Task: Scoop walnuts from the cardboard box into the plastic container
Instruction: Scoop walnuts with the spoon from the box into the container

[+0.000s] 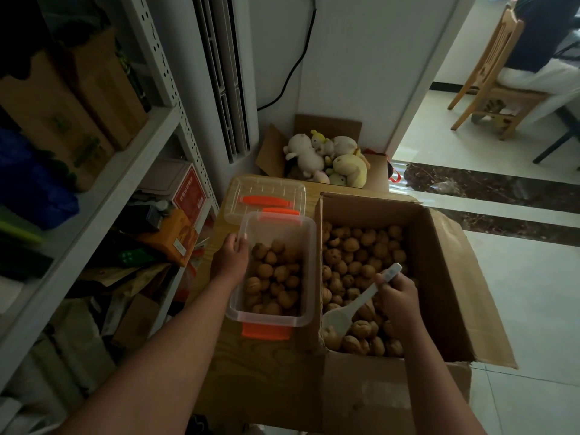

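Observation:
An open cardboard box [439, 271] full of walnuts [361, 252] stands at the right on a wooden table. Left of it sits a clear plastic container [309, 271] with orange latches, holding a layer of walnuts [273, 281]. My left hand [230, 257] grips the container's left rim, thumb over the edge. My right hand [398, 296] holds the handle of a white scoop [339, 318]. The scoop's bowl is down among the walnuts at the box's near left corner.
The container's clear lid [266, 193] with an orange handle lies behind it. A box of plush toys [326, 158] stands farther back. Metal shelving [131, 171] with cartons fills the left. A person sits on a wooden chair [489, 83] at far right.

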{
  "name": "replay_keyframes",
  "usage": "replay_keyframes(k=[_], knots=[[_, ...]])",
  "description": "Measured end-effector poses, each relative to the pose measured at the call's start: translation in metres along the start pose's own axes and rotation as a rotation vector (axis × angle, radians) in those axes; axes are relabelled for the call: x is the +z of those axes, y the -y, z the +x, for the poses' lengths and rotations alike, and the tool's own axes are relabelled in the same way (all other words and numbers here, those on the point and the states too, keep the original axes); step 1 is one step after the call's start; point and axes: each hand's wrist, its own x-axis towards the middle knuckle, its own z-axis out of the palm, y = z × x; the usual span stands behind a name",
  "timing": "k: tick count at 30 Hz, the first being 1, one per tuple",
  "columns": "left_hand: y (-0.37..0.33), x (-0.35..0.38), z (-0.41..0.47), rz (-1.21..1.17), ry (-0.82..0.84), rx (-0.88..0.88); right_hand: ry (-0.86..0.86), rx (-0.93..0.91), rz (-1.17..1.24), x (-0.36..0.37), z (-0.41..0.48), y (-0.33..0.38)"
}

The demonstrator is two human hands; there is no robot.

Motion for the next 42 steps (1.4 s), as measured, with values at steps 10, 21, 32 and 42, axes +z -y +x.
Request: replay_keyframes(k=[10,21,32,42], knots=[[0.002,0.001,0.001,-0.013,0.001,-0.003,-0.067,0.138,0.073,-0.005,0.004,0.009],[-0.004,-0.002,-0.005,0.003,-0.005,0.017,-0.030,-0.047,0.239,0.030,-0.010,0.067],[-0.003,-0.001,-0.003,0.000,-0.001,0.003,0.065,-0.481,-0.048,0.050,-0.013,0.037],[0.003,0.002,0.003,0.017,-0.007,0.002,-0.219,-0.441,-0.290,-0.013,0.011,0.033]])
